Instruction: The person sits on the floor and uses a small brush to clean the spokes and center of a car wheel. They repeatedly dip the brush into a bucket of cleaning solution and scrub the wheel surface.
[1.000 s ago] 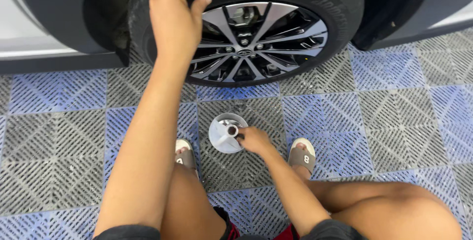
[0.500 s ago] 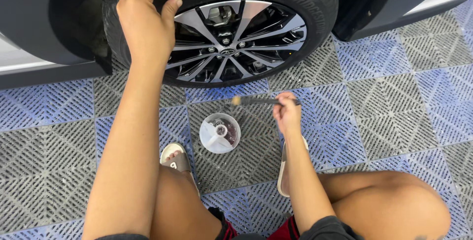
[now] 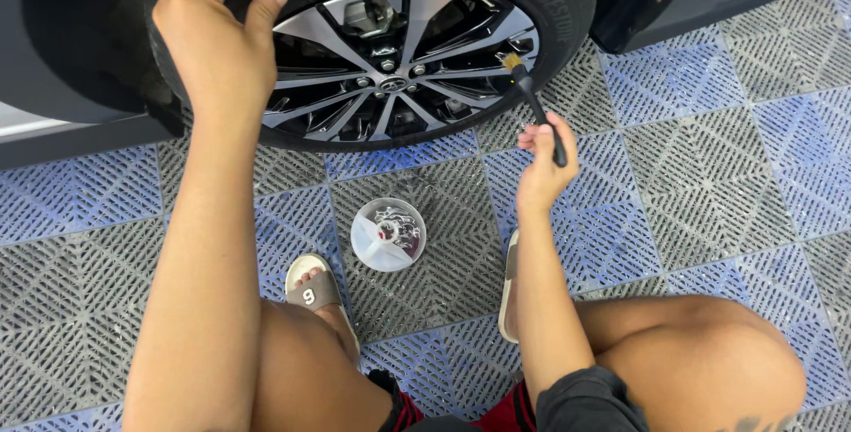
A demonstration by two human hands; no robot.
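Note:
My left hand (image 3: 217,29) rests on the upper left of a black car tyre (image 3: 550,7), fingers curled over its tread. Inside the tyre is a silver and black spoked alloy wheel (image 3: 390,69). My right hand (image 3: 545,162) grips a small black-handled brush (image 3: 534,104), whose pale bristle tip touches the right edge of the wheel rim. On the floor between my feet stands a small round white cup (image 3: 388,234) with something shiny in it.
The floor is grey and blue plastic grid tiles (image 3: 709,175). My feet in sandals (image 3: 312,288) are beside the cup, and my bent knee (image 3: 709,352) fills the lower right. Dark car body panels (image 3: 71,60) flank the wheel.
My right hand lifted the brush out of the cup, raised it and brought its tip up to the wheel's right rim. The left hand stayed on the tyre.

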